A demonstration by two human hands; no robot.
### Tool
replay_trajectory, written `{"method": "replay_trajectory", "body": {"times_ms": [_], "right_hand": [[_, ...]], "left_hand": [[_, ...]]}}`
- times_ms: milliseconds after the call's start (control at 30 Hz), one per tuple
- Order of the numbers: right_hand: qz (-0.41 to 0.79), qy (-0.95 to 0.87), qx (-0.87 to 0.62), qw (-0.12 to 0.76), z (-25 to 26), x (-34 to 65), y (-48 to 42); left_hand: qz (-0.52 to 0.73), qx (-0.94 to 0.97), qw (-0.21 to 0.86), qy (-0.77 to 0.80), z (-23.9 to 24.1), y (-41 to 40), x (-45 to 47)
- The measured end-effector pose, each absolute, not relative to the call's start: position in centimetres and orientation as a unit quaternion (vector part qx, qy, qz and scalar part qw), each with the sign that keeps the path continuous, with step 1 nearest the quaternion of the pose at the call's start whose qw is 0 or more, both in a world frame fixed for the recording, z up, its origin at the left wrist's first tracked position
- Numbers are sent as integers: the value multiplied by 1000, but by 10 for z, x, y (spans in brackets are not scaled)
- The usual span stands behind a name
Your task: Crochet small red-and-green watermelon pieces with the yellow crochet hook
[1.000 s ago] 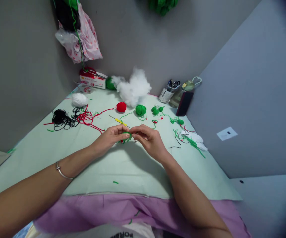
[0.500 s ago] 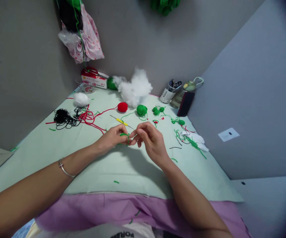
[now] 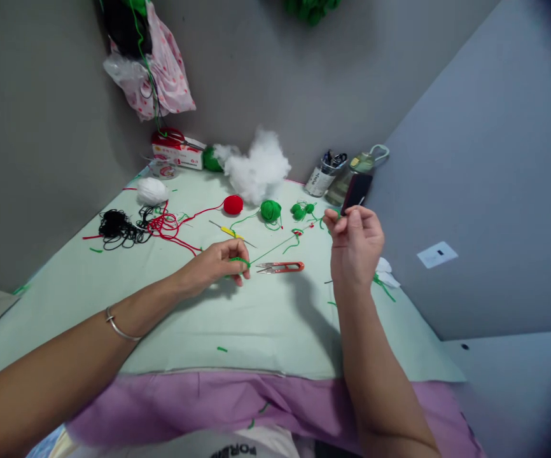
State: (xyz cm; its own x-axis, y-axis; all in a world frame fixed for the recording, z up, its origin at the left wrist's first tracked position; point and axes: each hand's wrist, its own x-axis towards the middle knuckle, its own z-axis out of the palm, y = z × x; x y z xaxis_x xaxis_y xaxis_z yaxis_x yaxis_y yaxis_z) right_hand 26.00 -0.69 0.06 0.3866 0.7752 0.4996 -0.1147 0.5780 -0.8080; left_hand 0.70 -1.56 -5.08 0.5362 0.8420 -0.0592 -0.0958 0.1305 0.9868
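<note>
My left hand [image 3: 221, 262] is closed on a small green crocheted piece [image 3: 240, 259], mostly hidden by the fingers. From it a green yarn strand [image 3: 273, 248] runs taut, up and to the right. My right hand [image 3: 357, 245] is raised with thumb and fingers pinched on the strand's far end; whether a needle is there too I cannot tell. Orange-handled thread snips [image 3: 295, 266] lie on the table between the hands. Just beyond my left hand rests a yellow-handled crochet hook [image 3: 230, 233]. A small red, white and green piece [image 3: 297, 233] lies near the strand.
Red yarn [image 3: 233, 204], green yarn [image 3: 270, 210], white yarn [image 3: 152, 190] and a black yarn tangle [image 3: 116, 224] sit farther back. White stuffing [image 3: 259, 168] is heaped by the wall. A pen cup [image 3: 320, 180], a bottle [image 3: 362, 163] and a dark phone [image 3: 357, 191] stand at back right.
My right hand has moved away from my left, up and to the right, drawing the green strand out taut. The snips have come into sight. My left hand stays nearly in place.
</note>
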Motion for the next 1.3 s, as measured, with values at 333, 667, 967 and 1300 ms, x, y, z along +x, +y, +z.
{"method": "replay_trajectory", "body": {"times_ms": [333, 667, 967, 1300], "right_hand": [[242, -796, -395, 389, -11, 244, -21], [184, -846, -400, 302, -16, 237, -25], [181, -851, -398, 289, -18, 238, -25], [333, -809, -362, 322, -16, 237, -23]], "left_hand": [[379, 535, 671, 346, -51, -14, 6], [369, 551, 663, 347, -57, -15, 5], [367, 547, 669, 345, -59, -14, 4], [340, 577, 677, 303, -54, -17, 3]]}}
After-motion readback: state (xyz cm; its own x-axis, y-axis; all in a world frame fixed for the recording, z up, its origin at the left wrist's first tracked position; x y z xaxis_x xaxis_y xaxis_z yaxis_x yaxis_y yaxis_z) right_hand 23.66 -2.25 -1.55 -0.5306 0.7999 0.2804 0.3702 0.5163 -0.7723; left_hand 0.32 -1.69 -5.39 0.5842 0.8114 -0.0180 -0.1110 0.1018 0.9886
